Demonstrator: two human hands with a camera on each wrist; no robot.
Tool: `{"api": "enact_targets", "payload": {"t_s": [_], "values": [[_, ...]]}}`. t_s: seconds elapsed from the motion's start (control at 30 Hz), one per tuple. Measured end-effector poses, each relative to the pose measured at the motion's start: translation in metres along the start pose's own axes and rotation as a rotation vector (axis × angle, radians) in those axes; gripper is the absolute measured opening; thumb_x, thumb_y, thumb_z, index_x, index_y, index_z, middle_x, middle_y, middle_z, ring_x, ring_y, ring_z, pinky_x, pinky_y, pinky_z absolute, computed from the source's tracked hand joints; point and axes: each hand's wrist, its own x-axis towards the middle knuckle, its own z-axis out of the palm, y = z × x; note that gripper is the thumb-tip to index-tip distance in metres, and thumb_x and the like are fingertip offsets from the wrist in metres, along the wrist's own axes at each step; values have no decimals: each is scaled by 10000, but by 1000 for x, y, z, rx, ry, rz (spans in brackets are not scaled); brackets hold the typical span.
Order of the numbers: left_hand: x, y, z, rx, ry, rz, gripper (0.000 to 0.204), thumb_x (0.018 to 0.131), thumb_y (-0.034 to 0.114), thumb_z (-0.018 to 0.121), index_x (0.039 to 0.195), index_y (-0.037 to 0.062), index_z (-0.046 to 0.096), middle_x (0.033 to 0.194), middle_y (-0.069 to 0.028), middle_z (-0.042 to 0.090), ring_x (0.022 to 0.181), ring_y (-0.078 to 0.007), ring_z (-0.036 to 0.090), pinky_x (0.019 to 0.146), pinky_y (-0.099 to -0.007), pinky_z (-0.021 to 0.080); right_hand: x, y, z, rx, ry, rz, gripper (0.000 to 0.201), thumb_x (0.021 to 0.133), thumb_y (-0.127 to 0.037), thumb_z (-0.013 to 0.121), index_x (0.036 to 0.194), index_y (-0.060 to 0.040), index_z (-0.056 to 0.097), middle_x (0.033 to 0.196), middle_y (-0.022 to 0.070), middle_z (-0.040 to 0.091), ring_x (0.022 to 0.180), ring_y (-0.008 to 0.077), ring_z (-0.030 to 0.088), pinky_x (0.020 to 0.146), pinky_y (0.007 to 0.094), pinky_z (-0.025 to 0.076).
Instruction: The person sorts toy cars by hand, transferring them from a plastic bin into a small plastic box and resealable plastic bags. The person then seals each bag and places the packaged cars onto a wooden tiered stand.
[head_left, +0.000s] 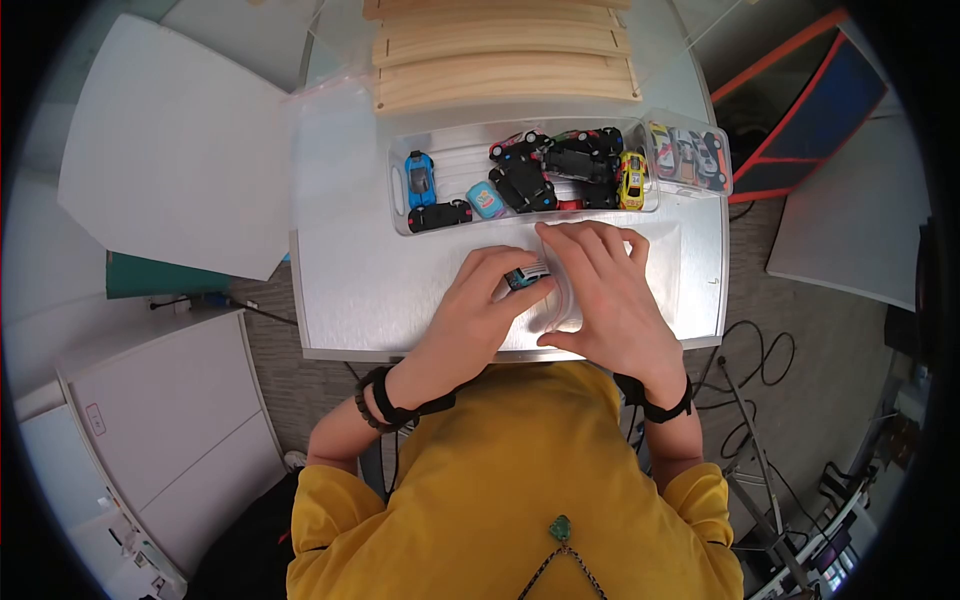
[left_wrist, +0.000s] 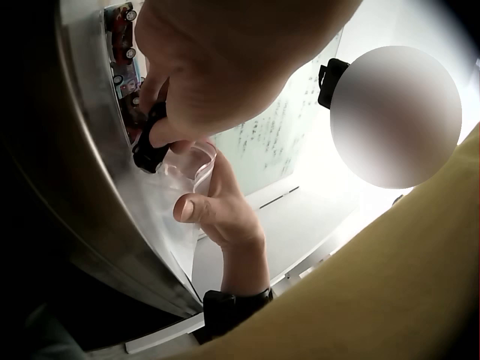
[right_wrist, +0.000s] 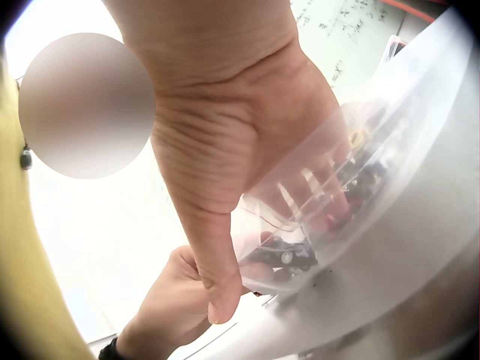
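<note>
The left hand (head_left: 475, 310) pinches a small dark toy car (head_left: 527, 276) with light blue markings between thumb and fingers, above the table's front part. In the left wrist view the car (left_wrist: 151, 142) shows as a dark shape under the fingers. Just right of it, the right hand (head_left: 612, 292) is curved round the side of a clear plastic container (head_left: 567, 300), thumb toward the front edge, fingers on the far side. Through the clear wall in the right wrist view, the car (right_wrist: 289, 256) appears close to the container's opening.
Behind the hands lies a clear bin (head_left: 400, 225) of several toy cars. A smaller clear box (head_left: 722, 190) with more cars adjoins its right end. Wooden slats (head_left: 505, 78) stand at the back. The table's metal front edge (head_left: 330, 354) is near the person's yellow shirt.
</note>
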Motion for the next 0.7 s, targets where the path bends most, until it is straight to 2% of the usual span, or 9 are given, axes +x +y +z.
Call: {"api": "enact_targets", "payload": {"t_s": [0.1, 0.23, 0.3, 0.43, 0.5, 0.53, 0.6, 0.63, 0.7], "values": [[-1, 4, 5, 121, -22, 47, 418, 786, -113, 717, 1176, 27, 773, 1352, -162, 646, 1260, -376, 617, 888, -400, 593, 0, 0, 2, 0, 16, -6, 1127, 620, -256, 1002, 1584, -66, 451, 1455, 120, 556, 1375, 344, 506, 1159, 537, 309], [2, 6, 6, 140, -100, 121, 356, 800, -90, 726, 1144, -1, 758, 1377, -189, 628, 1283, -394, 609, 895, -408, 611, -1, 1, 3, 7, 26, -7, 1120, 623, -252, 1000, 1582, -64, 453, 1451, 122, 558, 1369, 345, 509, 1154, 535, 312], [1, 8, 9, -1, -201, 28, 375, 810, -52, 721, 1181, 0, 736, 1378, -193, 604, 1312, -401, 585, 1054, -455, 558, -1, 3, 5, 22, 43, -21, 1117, 618, -241, 1000, 1578, -61, 458, 1447, 124, 561, 1360, 344, 515, 1144, 521, 323], [0, 2, 10, -49, -201, 54, 378, 820, -55, 718, 1193, 0, 735, 1384, -201, 602, 1305, -404, 589, 1048, -456, 559, -1, 4, 6, 37, 48, -28, 1115, 611, -224, 1001, 1573, -58, 463, 1443, 128, 564, 1352, 343, 520, 1132, 507, 335], [-1, -3, 10, -85, -263, 90, 239, 891, -38, 725, 1130, -40, 727, 1361, -206, 616, 1246, -381, 625, 929, -428, 596, -1, 4, 5, 62, 42, -33, 1111, 584, -244, 997, 1555, -57, 490, 1454, 116, 570, 1341, 345, 526, 1135, 497, 333], [0, -4, 8, -85, -265, 93, 239, 891, -38, 725, 1130, -40, 727, 1361, -206, 616, 1246, -381, 625, 929, -428, 596, -1, 5, 6, 62, 45, -31, 1111, 584, -244, 997, 1555, -57, 490, 1454, 116, 570, 1341, 345, 526, 1135, 497, 333], [4, -6, 4, -73, -368, 62, 386, 837, -23, 730, 1222, -19, 717, 1382, -189, 616, 1258, -365, 627, 1034, -448, 566, -1, 6, 9, 78, 45, -44, 1130, 571, -248, 1003, 1559, -63, 487, 1461, 116, 566, 1349, 347, 524, 1136, 501, 332], [6, -6, 5, -74, -371, 67, 386, 837, -23, 730, 1222, -19, 717, 1382, -189, 616, 1258, -365, 627, 1034, -448, 566, -2, 6, 8, 76, 48, -40, 1130, 571, -248, 1003, 1559, -63, 487, 1461, 116, 566, 1349, 347, 524, 1136, 501, 332], [11, -5, 7, -55, -273, 91, 202, 923, 12, 754, 1116, -33, 716, 1256, -132, 673, 1119, -315, 677, 892, -398, 609, -4, 6, 5, 63, 36, -53, 1166, 570, -260, 1020, 1572, -62, 458, 1454, 138, 554, 1368, 352, 514, 1137, 494, 335]]}}
